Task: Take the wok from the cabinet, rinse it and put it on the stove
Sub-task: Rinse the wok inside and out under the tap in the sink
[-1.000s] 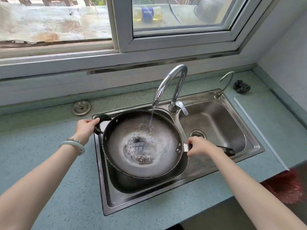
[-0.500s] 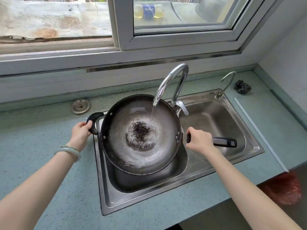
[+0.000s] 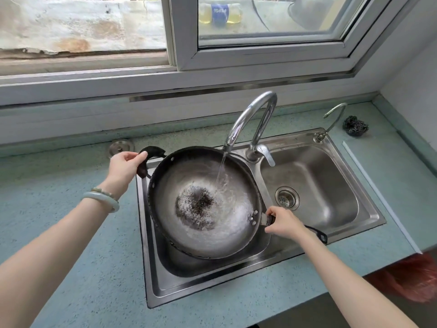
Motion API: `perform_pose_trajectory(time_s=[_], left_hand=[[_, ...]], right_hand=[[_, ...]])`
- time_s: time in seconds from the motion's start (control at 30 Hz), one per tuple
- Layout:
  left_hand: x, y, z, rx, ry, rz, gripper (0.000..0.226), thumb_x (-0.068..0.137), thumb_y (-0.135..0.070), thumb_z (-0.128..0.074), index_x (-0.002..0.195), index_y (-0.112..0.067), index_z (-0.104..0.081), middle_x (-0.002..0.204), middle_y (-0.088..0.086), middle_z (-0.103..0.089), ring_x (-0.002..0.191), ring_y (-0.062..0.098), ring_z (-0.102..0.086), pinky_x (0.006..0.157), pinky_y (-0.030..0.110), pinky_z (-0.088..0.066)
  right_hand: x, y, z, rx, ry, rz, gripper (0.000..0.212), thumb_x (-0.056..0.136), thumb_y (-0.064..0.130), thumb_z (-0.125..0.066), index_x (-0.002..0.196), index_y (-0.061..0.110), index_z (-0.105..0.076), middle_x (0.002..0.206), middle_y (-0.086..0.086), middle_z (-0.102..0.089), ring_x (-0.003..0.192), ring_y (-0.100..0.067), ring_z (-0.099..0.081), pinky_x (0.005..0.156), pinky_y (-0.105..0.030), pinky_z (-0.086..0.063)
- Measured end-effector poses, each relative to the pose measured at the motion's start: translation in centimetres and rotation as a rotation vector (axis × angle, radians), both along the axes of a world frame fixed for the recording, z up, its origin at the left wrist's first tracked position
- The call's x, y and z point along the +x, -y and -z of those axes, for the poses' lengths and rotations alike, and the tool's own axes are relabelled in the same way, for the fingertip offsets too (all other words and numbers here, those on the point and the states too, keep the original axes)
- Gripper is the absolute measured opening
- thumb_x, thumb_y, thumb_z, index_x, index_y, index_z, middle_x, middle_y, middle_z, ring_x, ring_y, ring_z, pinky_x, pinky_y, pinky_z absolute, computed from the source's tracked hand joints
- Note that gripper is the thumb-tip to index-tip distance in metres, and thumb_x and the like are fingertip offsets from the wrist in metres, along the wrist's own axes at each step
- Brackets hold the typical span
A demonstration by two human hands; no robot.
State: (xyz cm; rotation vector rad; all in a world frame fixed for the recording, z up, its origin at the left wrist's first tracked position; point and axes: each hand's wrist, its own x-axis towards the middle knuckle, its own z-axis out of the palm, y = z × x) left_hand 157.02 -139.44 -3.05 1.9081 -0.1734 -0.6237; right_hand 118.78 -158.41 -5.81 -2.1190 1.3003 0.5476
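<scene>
Fingers (image 3: pixel 139 159) of the left hand (image 3: pixel 124 168) curl round the small black side handle (image 3: pixel 152 152) of the round dark metal wok (image 3: pixel 189 176). The right hand (image 3: pixel 285 222) grips its long black handle (image 3: pixel 318 233), whose end reaches the front rim of the stainless steel double sink (image 3: pixel 212 292). The wok is held over the left basin, and a thin water stream (image 3: pixel 221 170) from the curved chrome tap (image 3: pixel 254 112) strikes its inner wall.

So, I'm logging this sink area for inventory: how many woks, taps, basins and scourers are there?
wok: 1
taps: 2
basins: 2
scourer: 1
total: 6
</scene>
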Motion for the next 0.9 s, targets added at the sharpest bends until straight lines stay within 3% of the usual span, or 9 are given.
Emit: perform_pose_trajectory(time_s=[0.1, 0.2, 0.33, 0.63, 0.8, 0.9], left_hand=[[-0.1, -0.4, 0.6, 0.024, -0.063, -0.03, 0.028, 0.085, -0.027, -0.07, 0.098, -0.003, -0.066, 0.067, 0.006, -0.066, 0.065, 0.017, -0.06, 0.081, 0.036, -0.05], [-0.6, -1.5, 1.4, 0.002, -0.159, -0.075, 0.021, 0.088, -0.021, -0.067, 0.1, -0.005, -0.061, 0.092, 0.015, -0.063, 0.087, 0.024, -0.058, 0.085, 0.035, -0.051], [-0.9, -2.9, 2.2, -0.038, -0.216, -0.103, 0.014, 0.091, -0.019, -0.062, 0.084, -0.006, -0.061, 0.091, 0.015, -0.06, 0.085, 0.025, -0.056, 0.083, 0.035, -0.05], [-1.9, -4.0, 1.6, -0.201, -0.236, -0.147, 0.041, 0.091, -0.016, -0.062, 0.124, 0.007, -0.053, 0.113, 0.016, -0.061, 0.096, 0.023, -0.061, 0.087, 0.032, -0.049], [-2.6, -3.9, 0.0, -0.234, -0.172, -0.125, 0.006, 0.091, -0.012, -0.061, 0.096, -0.011, -0.062, 0.094, 0.003, -0.064, 0.091, 0.019, -0.061, 0.091, 0.033, -0.05], [-2.0, -3.7, -0.5, -0.212, -0.141, -0.119, 0.011, 0.088, -0.015, -0.065, 0.099, -0.012, -0.063, 0.093, 0.003, -0.065, 0.094, 0.021, -0.061, 0.094, 0.038, -0.05]], right_hand=[[-0.1, 0.9, -1.6, 0.036, -0.018, -0.074, 0.027, 0.057, 0.03, -0.067, 0.076, 0.041, -0.051, 0.09, 0.005, -0.066, 0.09, -0.019, -0.059, 0.074, -0.032, -0.048], [0.1, 1.3, -3.5, -0.001, -0.044, -0.15, 0.027, 0.063, 0.03, -0.068, 0.085, 0.036, -0.053, 0.091, 0.005, -0.065, 0.088, -0.018, -0.056, 0.071, -0.033, -0.046], [0.7, 1.3, -5.7, -0.117, -0.08, -0.201, 0.032, 0.069, 0.027, -0.063, 0.1, 0.031, -0.055, 0.093, 0.002, -0.061, 0.084, -0.022, -0.05, 0.069, -0.032, -0.039], [0.2, 0.9, -5.9, -0.334, -0.051, -0.128, 0.044, 0.075, 0.024, -0.061, 0.118, 0.029, -0.055, 0.111, -0.001, -0.068, 0.107, -0.027, -0.061, 0.071, -0.031, -0.038], [-0.6, -0.4, -4.8, -0.346, 0.016, -0.04, 0.043, 0.075, 0.021, -0.062, 0.117, 0.028, -0.057, 0.112, 0.003, -0.069, 0.109, -0.025, -0.061, 0.076, -0.031, -0.042], [-0.7, -0.9, -4.0, -0.272, 0.003, -0.026, 0.044, 0.074, 0.022, -0.062, 0.117, 0.029, -0.057, 0.111, 0.002, -0.069, 0.108, -0.025, -0.061, 0.073, -0.031, -0.04]])
